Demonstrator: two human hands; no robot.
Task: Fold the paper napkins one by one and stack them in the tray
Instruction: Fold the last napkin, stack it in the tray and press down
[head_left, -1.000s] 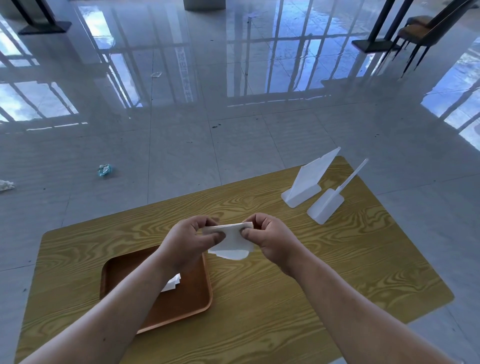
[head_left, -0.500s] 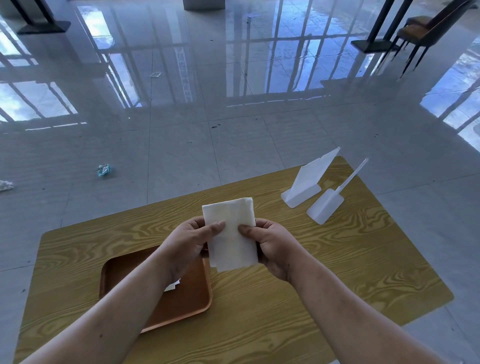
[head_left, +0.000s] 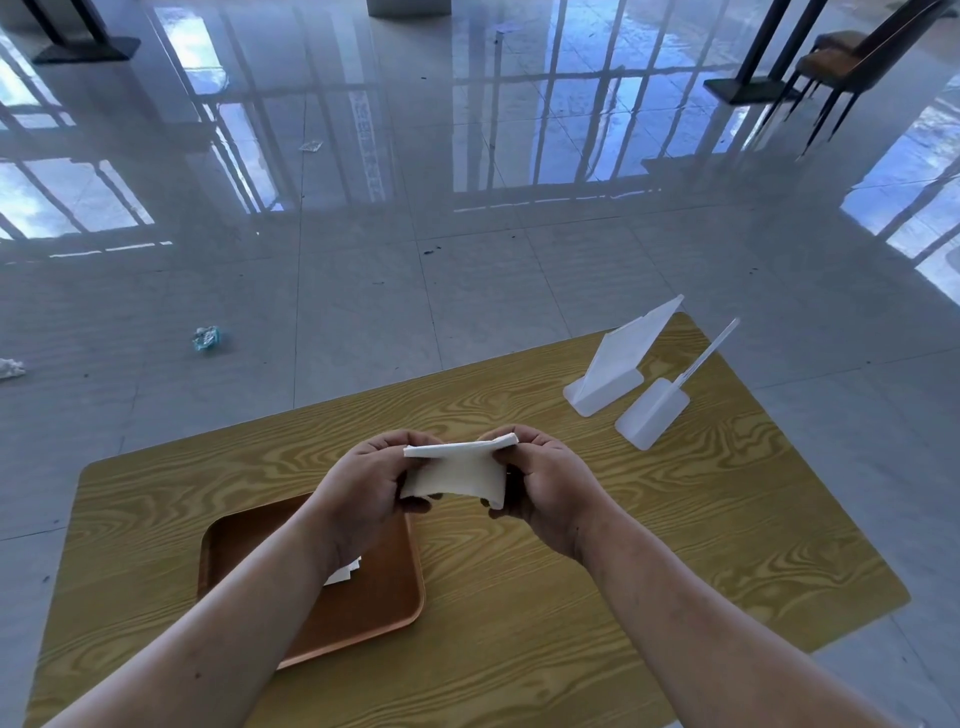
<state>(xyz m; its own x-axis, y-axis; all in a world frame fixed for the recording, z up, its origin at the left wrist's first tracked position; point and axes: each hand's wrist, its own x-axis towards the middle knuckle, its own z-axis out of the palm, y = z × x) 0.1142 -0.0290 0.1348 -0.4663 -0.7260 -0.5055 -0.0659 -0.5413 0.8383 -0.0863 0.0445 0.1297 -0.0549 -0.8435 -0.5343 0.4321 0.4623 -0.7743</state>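
**Napkin folded over again, held above the table**

A glossy tiled floor mirrors the window bars behind a wood-grain table (head_left: 571, 597), and we take the brown tray (head_left: 374, 608) on it as our landmark. Half a second ago we held the napkin (head_left: 457, 473) up as an open upright sheet; now its top edge is turned over and down toward us, so it reads as a shorter, thicker band. We judge this fold nearly made, with a final press and the placing left to do.

Our left hand (head_left: 363, 488) pinches the napkin's left end, thumb on top and fingers curled beneath; our right hand (head_left: 545, 488) pinches the right end likewise. Both hands are closed on paper, and the napkin is in the air just beyond the tray's far right corner, clear of the table.

In the tray, white folded paper (head_left: 345, 571) peeks from under our left forearm. Well to the tray's far right stand two white plastic holders (head_left: 613, 374), apparently empty.
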